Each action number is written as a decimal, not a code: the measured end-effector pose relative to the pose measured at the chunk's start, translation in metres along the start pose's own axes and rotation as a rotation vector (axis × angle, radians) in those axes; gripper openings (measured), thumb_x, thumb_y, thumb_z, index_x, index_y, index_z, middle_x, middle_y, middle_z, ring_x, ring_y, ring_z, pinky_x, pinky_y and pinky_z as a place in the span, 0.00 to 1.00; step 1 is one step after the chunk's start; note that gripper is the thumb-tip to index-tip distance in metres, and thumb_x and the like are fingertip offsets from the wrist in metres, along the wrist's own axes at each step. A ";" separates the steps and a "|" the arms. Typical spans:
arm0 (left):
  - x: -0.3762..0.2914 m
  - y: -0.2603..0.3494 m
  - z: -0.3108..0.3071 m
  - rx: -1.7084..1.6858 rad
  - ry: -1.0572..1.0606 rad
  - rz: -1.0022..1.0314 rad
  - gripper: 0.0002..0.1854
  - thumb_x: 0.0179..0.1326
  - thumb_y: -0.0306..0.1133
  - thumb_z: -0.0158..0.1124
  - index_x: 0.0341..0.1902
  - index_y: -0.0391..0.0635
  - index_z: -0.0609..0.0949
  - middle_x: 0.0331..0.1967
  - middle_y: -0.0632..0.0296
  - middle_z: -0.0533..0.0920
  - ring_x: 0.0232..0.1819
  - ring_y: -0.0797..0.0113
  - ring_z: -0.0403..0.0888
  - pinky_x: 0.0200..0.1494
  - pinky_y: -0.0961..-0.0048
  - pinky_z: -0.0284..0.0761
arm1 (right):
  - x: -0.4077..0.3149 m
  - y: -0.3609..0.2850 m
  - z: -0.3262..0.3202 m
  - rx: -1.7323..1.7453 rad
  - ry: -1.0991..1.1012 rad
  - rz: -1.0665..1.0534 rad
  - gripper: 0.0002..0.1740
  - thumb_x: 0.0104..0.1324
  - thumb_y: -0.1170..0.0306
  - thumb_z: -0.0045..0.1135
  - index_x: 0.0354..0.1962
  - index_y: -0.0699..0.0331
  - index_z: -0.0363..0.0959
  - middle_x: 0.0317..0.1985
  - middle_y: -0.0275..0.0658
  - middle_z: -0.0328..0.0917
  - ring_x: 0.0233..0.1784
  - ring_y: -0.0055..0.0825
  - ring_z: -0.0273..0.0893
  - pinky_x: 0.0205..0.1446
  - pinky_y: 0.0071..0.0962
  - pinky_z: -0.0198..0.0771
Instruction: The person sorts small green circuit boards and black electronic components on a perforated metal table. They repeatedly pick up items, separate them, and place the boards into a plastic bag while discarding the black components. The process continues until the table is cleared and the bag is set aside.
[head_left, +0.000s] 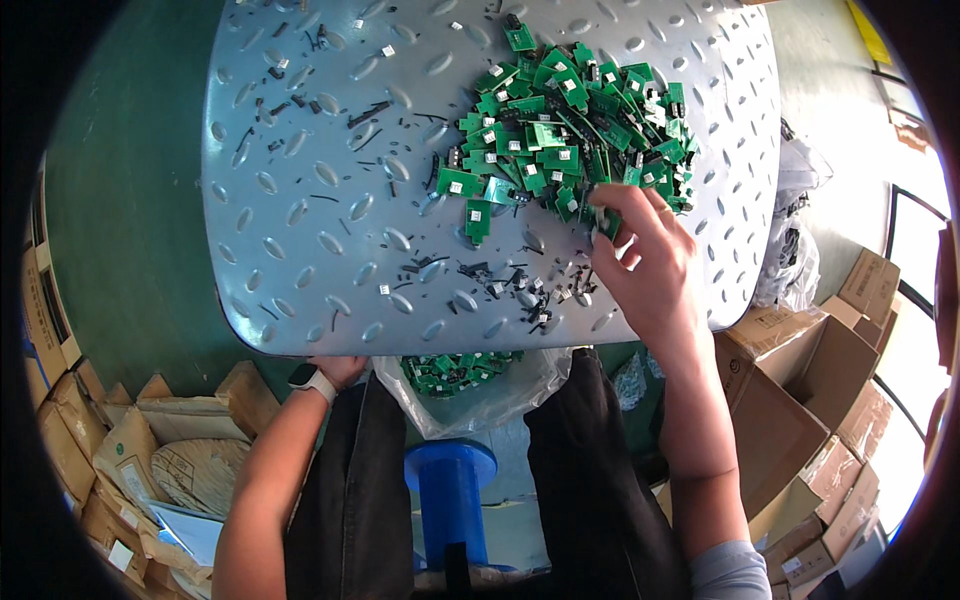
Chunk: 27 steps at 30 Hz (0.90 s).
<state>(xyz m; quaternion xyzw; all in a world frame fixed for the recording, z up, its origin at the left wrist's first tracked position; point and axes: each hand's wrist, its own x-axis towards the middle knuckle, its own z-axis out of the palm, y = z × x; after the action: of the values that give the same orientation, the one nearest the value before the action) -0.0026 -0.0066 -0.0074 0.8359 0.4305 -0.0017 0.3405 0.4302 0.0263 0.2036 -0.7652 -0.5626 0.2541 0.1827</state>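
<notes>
Green circuit boards (559, 154) with small white and black connectors lie in a loose heap on a metal tread-plate table (300, 217). At the heap's near edge, my right hand (649, 251) pinches a small circuit board (611, 226) between thumb and forefinger; the fingers cover much of it. My left hand (343, 369), with a watch (307, 377) on its wrist, is at the table's near edge. Its fingers are largely hidden there. Between my knees a clear plastic bag (480, 420) hangs open, with more green boards (454, 373) inside.
Loose black and white connector bits (536, 296) and dark scraps (367, 114) litter the table. Open cardboard boxes (795, 382) crowd the right, and more cartons (180, 442) the left. A blue stool (450, 495) stands below the bag. Clear plastic bags (787, 255) lie beyond the table's right edge.
</notes>
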 end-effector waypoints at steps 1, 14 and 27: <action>0.000 0.000 0.000 -0.004 0.006 0.002 0.24 0.60 0.50 0.63 0.54 0.48 0.83 0.53 0.50 0.81 0.57 0.44 0.76 0.60 0.48 0.69 | -0.002 0.003 -0.002 0.125 -0.036 0.043 0.23 0.54 0.85 0.61 0.48 0.62 0.74 0.43 0.39 0.77 0.38 0.19 0.77 0.35 0.24 0.78; 0.002 0.007 -0.013 -0.029 -0.297 -0.190 0.29 0.62 0.44 0.56 0.65 0.45 0.75 0.69 0.43 0.69 0.73 0.37 0.57 0.73 0.42 0.51 | -0.063 -0.030 -0.026 0.774 -0.537 0.182 0.19 0.60 0.81 0.68 0.48 0.66 0.72 0.40 0.38 0.80 0.35 0.21 0.82 0.39 0.23 0.79; -0.003 -0.004 0.003 -0.010 -0.052 -0.044 0.25 0.61 0.49 0.63 0.57 0.47 0.82 0.58 0.50 0.80 0.61 0.44 0.74 0.65 0.49 0.66 | -0.026 0.016 0.000 0.159 -0.099 0.203 0.17 0.54 0.77 0.70 0.41 0.65 0.73 0.42 0.39 0.74 0.33 0.30 0.75 0.39 0.28 0.74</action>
<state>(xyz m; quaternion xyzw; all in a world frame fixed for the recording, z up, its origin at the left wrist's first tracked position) -0.0062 -0.0093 -0.0109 0.8241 0.4398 -0.0288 0.3558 0.4358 -0.0037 0.1992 -0.7880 -0.4686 0.3523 0.1881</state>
